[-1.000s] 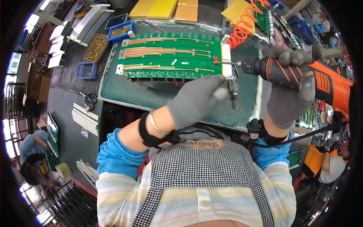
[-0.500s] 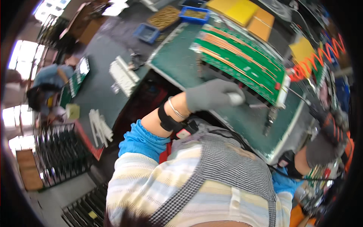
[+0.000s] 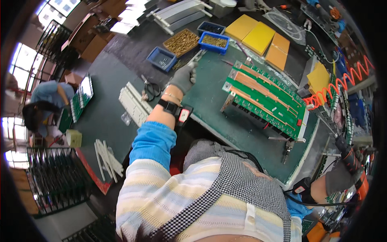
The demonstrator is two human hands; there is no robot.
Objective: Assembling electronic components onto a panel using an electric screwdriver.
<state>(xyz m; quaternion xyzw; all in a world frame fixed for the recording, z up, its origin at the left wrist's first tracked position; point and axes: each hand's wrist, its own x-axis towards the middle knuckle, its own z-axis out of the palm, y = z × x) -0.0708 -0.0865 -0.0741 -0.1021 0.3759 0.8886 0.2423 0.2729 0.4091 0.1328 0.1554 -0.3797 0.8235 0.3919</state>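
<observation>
My left hand [image 3: 184,79], in a grey glove, is over the bench near the parts trays, its fingers curled in. Whatever those fingers hold, if anything, I cannot make out. At the right, my gloved right hand [image 3: 342,178] is wrapped round a black and orange power screwdriver [image 3: 349,156], whose long shaft points up and left toward the board. A large green circuit board [image 3: 264,97] with long copper strips lies raised on metal supports [image 3: 227,101]. The blue tray of small brass-coloured parts [image 3: 214,42] is just beyond my left hand.
A blue tray [image 3: 161,59] and a cardboard tray of brass parts [image 3: 180,42] stand at the far left. Scissors [image 3: 151,89] lie beside white rails [image 3: 135,104]. Yellow pads [image 3: 258,37] sit behind the board. An orange coiled hose [image 3: 340,84] hangs right. A co-worker [image 3: 50,94] bends over boards.
My left hand has moved from the board's near edge leftward and away, to beside the parts trays. The right hand still grips the screwdriver, a little lower in view.
</observation>
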